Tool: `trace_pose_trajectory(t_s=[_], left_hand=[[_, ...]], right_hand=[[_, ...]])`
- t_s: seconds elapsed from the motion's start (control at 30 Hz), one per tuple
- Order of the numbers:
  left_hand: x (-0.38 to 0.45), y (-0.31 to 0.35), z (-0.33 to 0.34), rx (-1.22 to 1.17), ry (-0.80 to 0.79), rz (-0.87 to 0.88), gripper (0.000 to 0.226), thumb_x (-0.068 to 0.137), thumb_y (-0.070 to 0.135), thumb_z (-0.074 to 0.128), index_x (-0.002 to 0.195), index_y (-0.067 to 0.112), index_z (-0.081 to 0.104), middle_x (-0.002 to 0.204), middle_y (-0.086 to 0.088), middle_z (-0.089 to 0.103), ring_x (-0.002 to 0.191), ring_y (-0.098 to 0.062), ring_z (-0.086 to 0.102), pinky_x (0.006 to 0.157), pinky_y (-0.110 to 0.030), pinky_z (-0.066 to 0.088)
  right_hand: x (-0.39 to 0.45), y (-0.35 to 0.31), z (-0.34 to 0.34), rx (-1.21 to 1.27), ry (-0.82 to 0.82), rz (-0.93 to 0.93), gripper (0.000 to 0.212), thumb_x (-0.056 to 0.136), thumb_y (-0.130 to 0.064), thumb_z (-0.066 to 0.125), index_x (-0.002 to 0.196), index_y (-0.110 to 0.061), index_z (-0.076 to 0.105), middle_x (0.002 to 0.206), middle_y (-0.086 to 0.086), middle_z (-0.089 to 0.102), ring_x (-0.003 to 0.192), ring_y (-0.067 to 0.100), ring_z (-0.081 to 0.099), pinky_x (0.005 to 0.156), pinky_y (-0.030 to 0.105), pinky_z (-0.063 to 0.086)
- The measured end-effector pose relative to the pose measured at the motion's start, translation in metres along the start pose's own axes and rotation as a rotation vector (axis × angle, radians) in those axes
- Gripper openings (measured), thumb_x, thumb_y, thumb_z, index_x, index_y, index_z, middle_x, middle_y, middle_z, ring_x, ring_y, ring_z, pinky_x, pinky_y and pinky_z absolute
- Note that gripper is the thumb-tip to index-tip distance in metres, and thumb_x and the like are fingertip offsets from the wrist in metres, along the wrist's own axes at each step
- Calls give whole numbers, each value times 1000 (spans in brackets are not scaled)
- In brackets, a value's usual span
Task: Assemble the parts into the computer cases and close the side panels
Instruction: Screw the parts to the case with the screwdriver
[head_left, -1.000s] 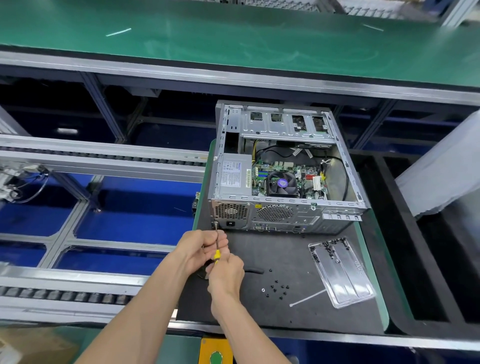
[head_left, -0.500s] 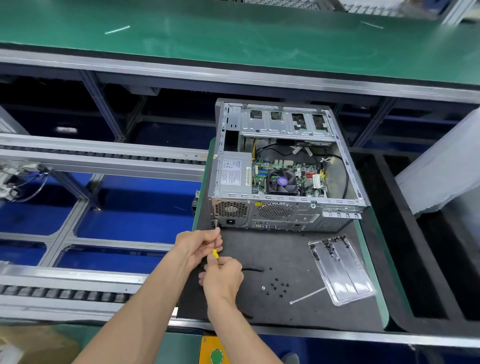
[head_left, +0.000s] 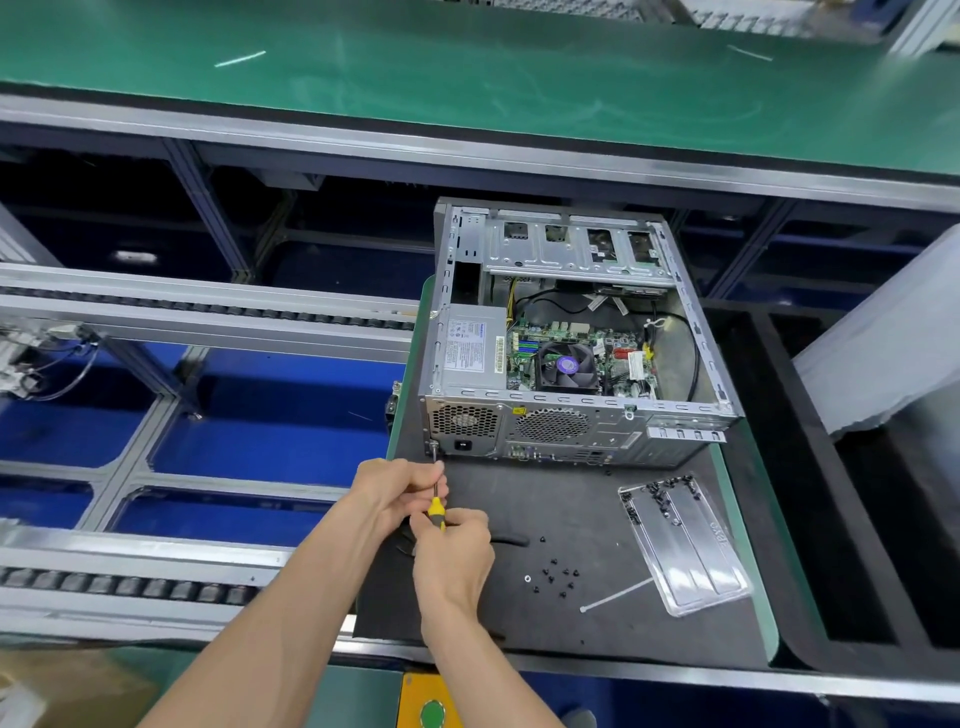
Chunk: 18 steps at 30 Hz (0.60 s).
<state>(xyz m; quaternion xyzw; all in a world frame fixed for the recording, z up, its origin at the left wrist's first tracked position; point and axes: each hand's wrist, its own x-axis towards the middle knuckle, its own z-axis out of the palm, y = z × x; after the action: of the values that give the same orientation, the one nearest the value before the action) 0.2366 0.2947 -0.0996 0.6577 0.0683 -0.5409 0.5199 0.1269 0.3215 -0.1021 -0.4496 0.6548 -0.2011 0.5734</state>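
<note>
An open computer case (head_left: 571, 343) lies on its side on a black mat (head_left: 571, 519) at centre frame, rear panel facing the viewer. Below it, the right hand (head_left: 452, 556) has its fingers curled round a yellow-handled screwdriver (head_left: 435, 506); the left hand (head_left: 397, 493) pinches the shaft, whose tip meets the case's lower left rear corner. Loose black screws (head_left: 558, 574) and a clear plastic tray (head_left: 685, 551) lie at lower right.

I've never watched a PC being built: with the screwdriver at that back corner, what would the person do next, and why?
Probably keep turning the screwdriver until the screw seats. Its tip meets the lower left corner of the case's rear, the left hand steadies the shaft, the right hand holds the handle, and the side is still open.
</note>
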Motion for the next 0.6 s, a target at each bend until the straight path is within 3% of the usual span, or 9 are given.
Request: trace_pose_trajectory(t_s=[0.1,0.27,0.33,0.43,0.53,0.6], left_hand=[[3,-2,-5,4,10,25,21,75,-5,82,91,-14,70,72,-22,71,59,-26,70,69,-43,63],[1,-13,-8,-50,-103,48,16,86,5,76,93,-9,72,75,-17,70,65,-22,70,70,-36,61],[-2,-14,-7,-77,-161,34,17,97,3,59,100,-9,71,86,-16,75,73,-25,73,71,-35,60],[-5,-7,-7,-62,-173,-4,25,97,-7,45,104,-10,69,95,-22,76,79,-28,76,66,-36,63],[-9,2,-5,-31,-147,-24,22,95,-15,44,98,-15,66,78,-21,72,66,-29,71,54,-35,60],[-7,4,-2,1,-95,-19,21,93,-19,45,92,-15,65,68,-18,69,59,-27,68,54,-36,60]], right_hand=[[-2,0,4,-16,0,-22,19,89,-32,71,82,-15,64,72,3,70,72,24,70,72,46,59],[-4,-2,9,22,-23,92,37,103,-33,47,75,-16,63,73,1,72,71,23,67,75,42,57],[-1,-2,8,143,-64,171,38,106,-33,41,81,-12,60,73,4,68,64,20,57,58,35,48],[1,-8,1,337,-116,264,41,109,-29,36,82,-8,60,56,4,57,41,11,40,38,22,27],[-1,-10,1,403,-134,299,43,109,-30,33,86,-4,60,52,7,56,36,11,36,36,19,24],[-3,-9,1,359,-114,276,38,107,-34,38,89,-7,58,58,9,61,39,13,42,37,21,29]])
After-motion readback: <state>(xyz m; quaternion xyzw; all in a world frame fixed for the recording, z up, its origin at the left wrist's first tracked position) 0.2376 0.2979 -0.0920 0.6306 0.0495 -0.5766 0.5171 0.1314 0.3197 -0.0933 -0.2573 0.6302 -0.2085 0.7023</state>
